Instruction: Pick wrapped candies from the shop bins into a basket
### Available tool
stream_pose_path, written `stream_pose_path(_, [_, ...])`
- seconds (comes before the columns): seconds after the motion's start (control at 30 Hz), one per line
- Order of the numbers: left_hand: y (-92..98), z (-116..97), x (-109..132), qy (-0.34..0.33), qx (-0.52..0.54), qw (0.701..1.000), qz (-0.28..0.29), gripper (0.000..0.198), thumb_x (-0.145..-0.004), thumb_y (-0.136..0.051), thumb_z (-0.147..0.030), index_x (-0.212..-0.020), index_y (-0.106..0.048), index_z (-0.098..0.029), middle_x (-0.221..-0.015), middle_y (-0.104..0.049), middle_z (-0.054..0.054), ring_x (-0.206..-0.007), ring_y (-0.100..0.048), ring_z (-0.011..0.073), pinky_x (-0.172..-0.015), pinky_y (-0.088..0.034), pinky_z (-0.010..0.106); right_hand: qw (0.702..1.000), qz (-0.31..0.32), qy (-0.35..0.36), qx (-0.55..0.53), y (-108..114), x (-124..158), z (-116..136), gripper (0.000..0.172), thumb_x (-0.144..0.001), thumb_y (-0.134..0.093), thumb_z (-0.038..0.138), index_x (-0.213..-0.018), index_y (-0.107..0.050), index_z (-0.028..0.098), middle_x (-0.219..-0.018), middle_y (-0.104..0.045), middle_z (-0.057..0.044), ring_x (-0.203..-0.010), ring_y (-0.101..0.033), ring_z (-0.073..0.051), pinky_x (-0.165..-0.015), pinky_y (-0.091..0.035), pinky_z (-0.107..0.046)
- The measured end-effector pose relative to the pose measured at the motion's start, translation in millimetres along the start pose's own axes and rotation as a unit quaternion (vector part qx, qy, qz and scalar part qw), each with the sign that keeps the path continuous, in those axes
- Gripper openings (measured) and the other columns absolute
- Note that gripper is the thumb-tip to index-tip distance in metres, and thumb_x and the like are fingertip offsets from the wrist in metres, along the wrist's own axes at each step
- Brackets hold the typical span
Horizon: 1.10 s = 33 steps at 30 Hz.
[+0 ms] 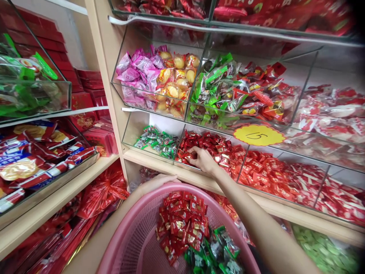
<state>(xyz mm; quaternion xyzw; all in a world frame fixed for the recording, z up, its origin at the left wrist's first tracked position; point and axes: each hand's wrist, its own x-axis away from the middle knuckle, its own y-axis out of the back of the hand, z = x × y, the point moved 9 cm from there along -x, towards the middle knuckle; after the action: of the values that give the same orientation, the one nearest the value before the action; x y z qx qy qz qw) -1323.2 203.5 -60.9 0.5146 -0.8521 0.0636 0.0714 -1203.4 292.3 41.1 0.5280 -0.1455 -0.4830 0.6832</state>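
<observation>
My right hand (202,159) reaches into a clear bin of small red-wrapped candies (219,146), its thumb and fingers bent at the candies; what they hold, if anything, is too small to make out. Against the far rim of a pink mesh basket (114,236) lies my left hand (158,182), its fingers stretched along the rim. Inside the basket are a heap of red-wrapped candies (182,217) and, beside it at the lower right, green and silver ones (216,251).
Left of the red candies is a bin of green-wrapped candies (156,140). Above hang clear bins with pink packets (139,72) and other snacks, and a yellow price tag (259,134). A wooden post (105,76) and side shelf (57,201) stand at the left.
</observation>
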Motion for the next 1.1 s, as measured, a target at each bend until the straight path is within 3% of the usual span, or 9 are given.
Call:
stream_pose_path(0.2, [-11.0, 0.0, 5.0, 0.012, 0.026, 0.999, 0.019, 0.035, -0.086, -0.049, -0.043, -0.098, -0.064, -0.014, -0.099, -0.065, 0.007, -0.090, -0.060, 0.0157, -0.086, -0.045, 0.033, 0.996, -0.070, 0.031, 0.047, 19.0, 8.0, 16.7, 0.024, -0.077, -0.056, 0.027, -0.099, -0.061, 0.018, -0.092, -0.066, -0.006, -0.085, -0.053, -0.021, -0.074, -0.038, -0.031])
stream_pose_path(0.4, [-18.7, -2.2, 10.7, 0.016, 0.041, 0.999, 0.024, 0.034, -0.088, -0.047, -0.040, -0.103, -0.059, -0.013, -0.102, -0.061, 0.007, -0.091, -0.058, 0.0169, -0.082, -0.048, 0.036, 0.986, -0.125, 0.060, 0.096, 29.5, 15.3, 25.7, 0.023, -0.081, -0.053, 0.030, -0.100, -0.061, 0.022, -0.097, -0.066, -0.006, -0.091, -0.052, -0.025, -0.080, -0.034, -0.037])
stream_pose_path(0.53, [-17.6, -2.7, 9.6, 0.011, 0.044, 0.999, 0.023, 0.033, -0.088, -0.048, -0.039, -0.106, -0.058, -0.013, -0.105, -0.059, 0.008, -0.093, -0.058, 0.0172, -0.083, -0.048, 0.036, 0.986, -0.136, 0.066, 0.073, 35.7, 17.6, 31.3, 0.024, -0.080, -0.054, 0.029, -0.102, -0.061, 0.020, -0.097, -0.065, -0.006, -0.090, -0.051, -0.024, -0.079, -0.034, -0.036])
stream_pose_path(0.63, [-15.1, -1.6, 6.6, 0.001, 0.047, 0.999, 0.023, 0.033, -0.087, -0.048, -0.039, -0.105, -0.058, -0.013, -0.106, -0.059, 0.008, -0.095, -0.058, 0.0178, -0.084, -0.048, 0.037, 0.985, -0.153, 0.076, 0.031, 43.3, 34.8, 46.0, 0.024, -0.081, -0.055, 0.030, -0.103, -0.060, 0.021, -0.096, -0.064, -0.005, -0.088, -0.051, -0.023, -0.080, -0.035, -0.036])
stream_pose_path(0.7, [-12.7, -1.3, 4.4, -0.009, 0.048, 0.999, 0.023, 0.034, -0.087, -0.049, -0.039, -0.105, -0.058, -0.012, -0.107, -0.059, 0.007, -0.097, -0.057, 0.0192, -0.086, -0.047, 0.038, 0.987, -0.124, 0.103, -0.004, 40.1, 55.9, 62.0, 0.024, -0.082, -0.055, 0.030, -0.105, -0.059, 0.022, -0.097, -0.064, -0.004, -0.088, -0.051, -0.022, -0.079, -0.036, -0.035])
stream_pose_path(0.8, [-9.7, -2.0, 2.2, -0.025, 0.048, 0.998, 0.025, 0.035, -0.086, -0.050, -0.040, -0.105, -0.059, -0.012, -0.107, -0.060, 0.008, -0.098, -0.057, 0.0188, -0.089, -0.045, 0.039, 0.989, -0.012, 0.148, -0.020, 19.5, 95.8, 83.0, 0.030, -0.083, -0.055, 0.027, -0.112, -0.054, 0.023, -0.098, -0.063, -0.004, -0.087, -0.052, -0.021, -0.077, -0.037, -0.034])
stream_pose_path(0.9, [-9.7, -1.7, 1.7, -0.036, 0.043, 0.998, 0.036, 0.038, -0.085, -0.050, -0.042, -0.101, -0.063, -0.010, -0.102, -0.065, 0.009, -0.094, -0.059, 0.0186, -0.090, -0.042, 0.038, 0.989, 0.061, 0.135, -0.009, 1.0, 127.9, 81.2, 0.034, -0.083, -0.055, 0.024, -0.117, -0.051, 0.025, -0.100, -0.062, -0.004, -0.090, -0.052, -0.021, -0.077, -0.038, -0.035])
stream_pose_path(1.1, [-6.9, -4.7, 2.6, -0.071, 0.034, 0.997, 0.020, 0.042, -0.083, -0.053, -0.040, -0.098, -0.066, -0.003, -0.097, -0.068, 0.009, -0.092, -0.058, 0.0216, -0.089, -0.038, 0.032, 0.991, 0.081, 0.108, 0.000, -12.1, 144.9, 64.2, 0.032, -0.086, -0.052, 0.023, -0.118, -0.049, 0.023, -0.102, -0.061, -0.005, -0.093, -0.051, -0.022, -0.080, -0.040, -0.037])
